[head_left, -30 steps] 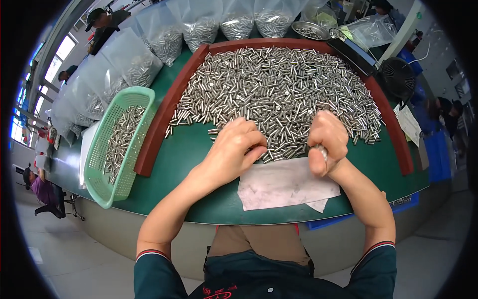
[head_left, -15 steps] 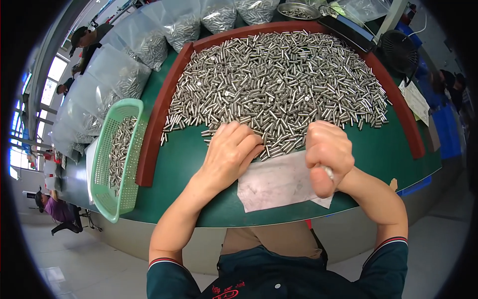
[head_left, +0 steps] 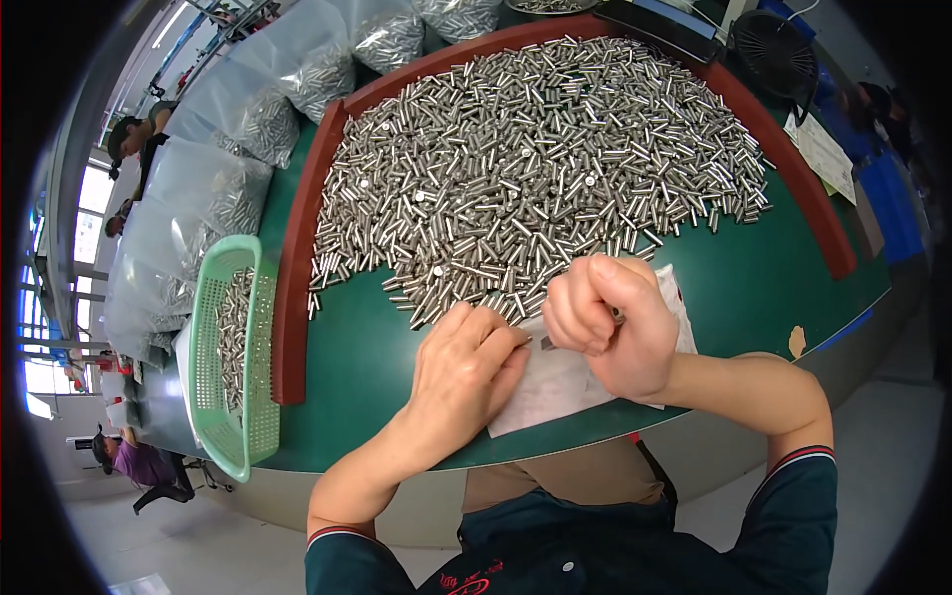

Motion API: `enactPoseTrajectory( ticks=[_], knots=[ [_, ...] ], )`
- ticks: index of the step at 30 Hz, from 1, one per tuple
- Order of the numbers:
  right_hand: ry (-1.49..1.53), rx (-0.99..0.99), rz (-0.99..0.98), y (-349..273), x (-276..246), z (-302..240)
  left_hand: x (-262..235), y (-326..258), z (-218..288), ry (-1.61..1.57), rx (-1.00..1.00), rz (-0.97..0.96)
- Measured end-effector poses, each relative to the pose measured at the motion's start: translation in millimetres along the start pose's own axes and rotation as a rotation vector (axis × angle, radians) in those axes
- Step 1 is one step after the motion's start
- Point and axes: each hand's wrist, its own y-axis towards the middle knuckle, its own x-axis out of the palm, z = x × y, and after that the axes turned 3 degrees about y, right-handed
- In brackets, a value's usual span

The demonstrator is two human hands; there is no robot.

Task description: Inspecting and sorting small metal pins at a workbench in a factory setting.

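A wide heap of small shiny metal pins point(head_left: 535, 159) covers the green table in front of me. At its near edge, my left hand point(head_left: 461, 372) is closed in a pinch, and the end of a metal pin point(head_left: 528, 339) shows at its fingertips. My right hand point(head_left: 620, 327) is curled into a fist above a pale, stained cloth point(head_left: 555, 392). A small glint shows inside that fist, but the fingers hide what it is. A small grey blur lies between the two hands, too unclear to name.
Dark red wooden rails point(head_left: 297, 288) border the heap at left, back and right. A green plastic basket point(head_left: 260, 397) with pins stands left. Clear bags of pins point(head_left: 263, 124) line the far left. A black fan point(head_left: 773, 59) is at back right. Other people are beyond the table at left.
My right hand has moved left toward my left hand and turned, its fist still closed. My left hand stays near the heap's edge. The whole view has shifted slightly.
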Motion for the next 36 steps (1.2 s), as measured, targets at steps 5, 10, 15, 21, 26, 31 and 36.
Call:
enactPoseTrajectory(
  ticks=[5,10,15,21,26,31,36],
  knots=[
    [0.08,0.041,-0.048,6.5,-7.5,6.9,3.9,-2.8,-2.7,-0.046,-0.052,-0.006],
    [0.078,0.099,-0.036,6.9,-1.4,4.6,3.0,-2.6,-3.1,-0.052,-0.061,-0.007],
    [0.04,0.089,0.009,7.2,-4.6,7.7,4.0,-1.0,-2.4,-0.052,-0.054,-0.012],
    [0.045,0.065,0.025,6.5,-3.9,9.2,4.4,-0.6,-2.1,-0.047,-0.061,-0.014],
    [0.077,0.074,0.026,6.5,-4.2,14.3,4.7,-3.6,-4.9,-0.043,-0.07,-0.009],
    [0.083,0.071,0.035,4.2,-4.1,12.4,4.9,-1.2,-3.0,-0.059,-0.059,0.017],
    [-0.034,0.025,-0.002,5.1,0.0,14.9,4.1,-0.6,-4.1,-0.068,-0.094,-0.004]
  ],
)
